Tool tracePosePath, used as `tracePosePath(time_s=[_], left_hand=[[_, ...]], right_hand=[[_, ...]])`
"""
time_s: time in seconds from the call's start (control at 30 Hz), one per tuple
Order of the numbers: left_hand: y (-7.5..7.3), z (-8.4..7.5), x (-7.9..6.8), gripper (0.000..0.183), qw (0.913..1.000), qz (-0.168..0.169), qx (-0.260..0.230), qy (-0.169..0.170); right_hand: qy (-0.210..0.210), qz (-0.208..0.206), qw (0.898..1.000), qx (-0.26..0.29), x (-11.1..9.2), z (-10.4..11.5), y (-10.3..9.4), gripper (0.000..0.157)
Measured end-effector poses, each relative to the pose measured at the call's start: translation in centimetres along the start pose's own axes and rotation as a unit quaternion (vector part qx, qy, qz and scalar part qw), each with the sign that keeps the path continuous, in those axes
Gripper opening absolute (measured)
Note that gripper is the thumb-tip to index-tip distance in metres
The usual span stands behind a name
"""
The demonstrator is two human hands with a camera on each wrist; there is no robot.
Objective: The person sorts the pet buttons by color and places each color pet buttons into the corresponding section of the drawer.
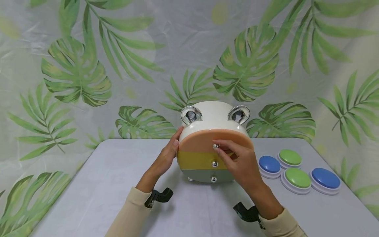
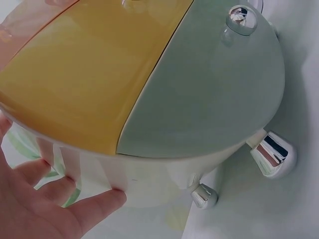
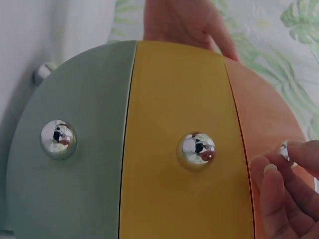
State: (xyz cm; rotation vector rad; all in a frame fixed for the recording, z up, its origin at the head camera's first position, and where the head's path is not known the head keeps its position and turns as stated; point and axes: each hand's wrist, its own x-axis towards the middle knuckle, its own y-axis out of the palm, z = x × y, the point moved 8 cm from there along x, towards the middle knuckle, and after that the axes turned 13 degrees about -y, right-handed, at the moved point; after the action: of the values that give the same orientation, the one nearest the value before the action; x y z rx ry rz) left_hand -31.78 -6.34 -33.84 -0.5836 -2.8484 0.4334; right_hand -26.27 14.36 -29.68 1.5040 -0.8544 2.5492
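Note:
A small rounded drawer cabinet [image 1: 213,115] with a white body and two silver ring-shaped ears stands on the table. Its front has an orange top drawer [image 1: 195,141], a yellow middle drawer [image 1: 192,160] and a grey-green bottom drawer [image 2: 209,89], each with a round silver knob. My right hand [image 1: 242,161] pinches the top drawer's knob [image 3: 285,150] between thumb and finger. Against the cabinet's left side rests my left hand [image 1: 165,158], its fingertips touching the white wall in the left wrist view. All the drawers look closed.
Right of the cabinet lie two green buttons [image 1: 297,178] and two blue buttons [image 1: 325,177] on white bases. Short silver feet [image 2: 273,154] hold the cabinet above the white table [image 1: 118,184]. A leaf-patterned cloth [image 1: 189,49] hangs behind.

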Motion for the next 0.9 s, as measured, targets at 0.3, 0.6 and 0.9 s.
tracePosePath(time_s=[0.3,0.6,0.9], left_hand=[[0.1,-0.5,-0.1,0.052,0.9999,0.001,0.009,0.013],[-0.6,0.5,0.5,0.064,0.9968,-0.045,0.056,0.035],[-1.2,2.0,1.8,0.069,0.9917,-0.086,0.070,0.065]], right_hand=[[-0.007,-0.004,1.000,-0.003,0.1,0.2,0.1,0.032],[-0.010,-0.001,1.000,0.003,-0.3,0.1,0.4,0.032],[-0.006,-0.002,1.000,0.008,-0.5,-0.1,-0.1,0.031]])
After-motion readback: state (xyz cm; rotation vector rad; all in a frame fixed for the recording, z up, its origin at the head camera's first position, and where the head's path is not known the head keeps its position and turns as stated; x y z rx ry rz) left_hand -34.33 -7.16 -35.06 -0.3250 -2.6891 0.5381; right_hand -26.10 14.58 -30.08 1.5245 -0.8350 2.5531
